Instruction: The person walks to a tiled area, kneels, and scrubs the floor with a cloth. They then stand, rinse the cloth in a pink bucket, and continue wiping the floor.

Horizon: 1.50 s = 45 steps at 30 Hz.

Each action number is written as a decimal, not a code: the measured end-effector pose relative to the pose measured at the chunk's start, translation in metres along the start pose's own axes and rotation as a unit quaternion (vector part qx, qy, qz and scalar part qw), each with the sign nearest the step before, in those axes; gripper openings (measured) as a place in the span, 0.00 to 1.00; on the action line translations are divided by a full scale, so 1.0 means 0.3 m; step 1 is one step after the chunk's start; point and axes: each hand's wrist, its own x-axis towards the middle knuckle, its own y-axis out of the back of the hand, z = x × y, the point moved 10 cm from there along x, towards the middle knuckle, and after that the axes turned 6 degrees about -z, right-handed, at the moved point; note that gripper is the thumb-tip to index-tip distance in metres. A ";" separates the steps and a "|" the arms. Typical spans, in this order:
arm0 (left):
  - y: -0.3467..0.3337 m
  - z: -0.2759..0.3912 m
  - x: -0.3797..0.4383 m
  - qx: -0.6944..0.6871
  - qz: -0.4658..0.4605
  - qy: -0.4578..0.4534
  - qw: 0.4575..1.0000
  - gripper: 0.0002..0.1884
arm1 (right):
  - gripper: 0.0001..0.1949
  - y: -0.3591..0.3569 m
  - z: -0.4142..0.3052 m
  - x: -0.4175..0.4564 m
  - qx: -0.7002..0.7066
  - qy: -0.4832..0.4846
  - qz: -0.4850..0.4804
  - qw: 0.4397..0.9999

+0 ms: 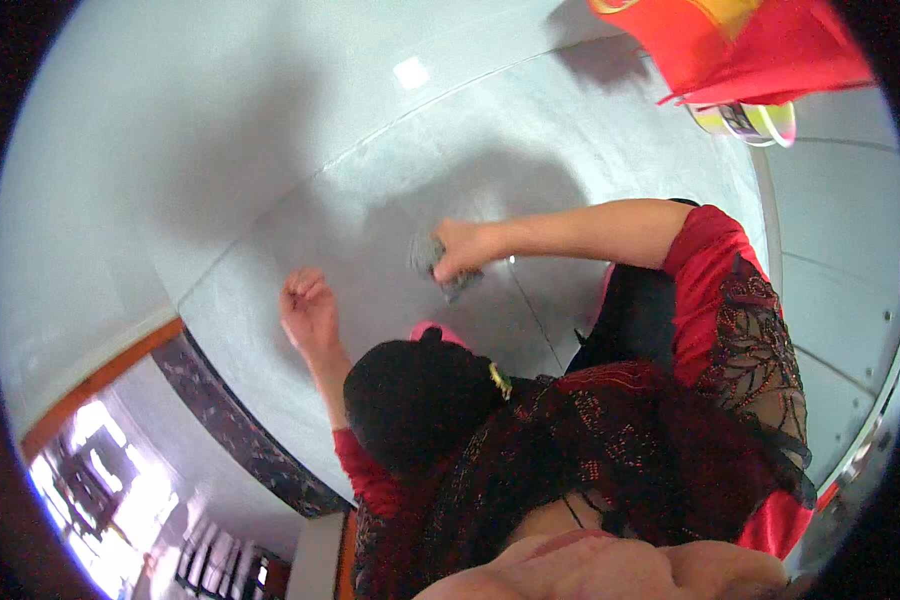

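My right hand (pixel 461 249) presses a crumpled grey cloth (pixel 424 253) against the grey-white tiled surface (pixel 521 315) in front of me. The cloth is blurred, and part of it lies under my fingers. To the left of it, my left hand (pixel 309 301) is raised with its fingers loosely curled and nothing seen in it. My bent knees in black trousers (pixel 630 315) and a pink edge, perhaps of a shoe (pixel 436 330), show near my body. Red sleeves with dark lace cover my upper arms.
Red and yellow fabric (pixel 780 52) hangs at the upper right above a white and yellow-green bucket (pixel 746 124). A small white square (pixel 411 73) shows at the top. A dark speckled stone strip (pixel 232 427) and an orange-brown wooden frame (pixel 105 390) border a doorway at the lower left.
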 end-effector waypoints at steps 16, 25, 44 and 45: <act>-0.550 -0.662 0.200 0.224 0.000 0.289 0.931 0.12 | 0.03 0.266 -0.206 -0.677 0.329 0.196 0.085 0.920; -0.647 -1.083 0.202 0.192 0.066 0.442 0.873 0.12 | 0.05 0.235 -0.163 -0.813 0.461 0.177 0.270 0.827; -0.799 -1.586 -0.099 0.157 0.181 0.521 0.819 0.12 | 0.02 -0.023 0.279 -0.846 0.763 0.265 0.412 0.422; -0.811 -1.606 -0.124 0.154 0.189 0.526 0.815 0.12 | 0.02 -0.049 0.304 -0.859 0.765 0.272 0.427 0.398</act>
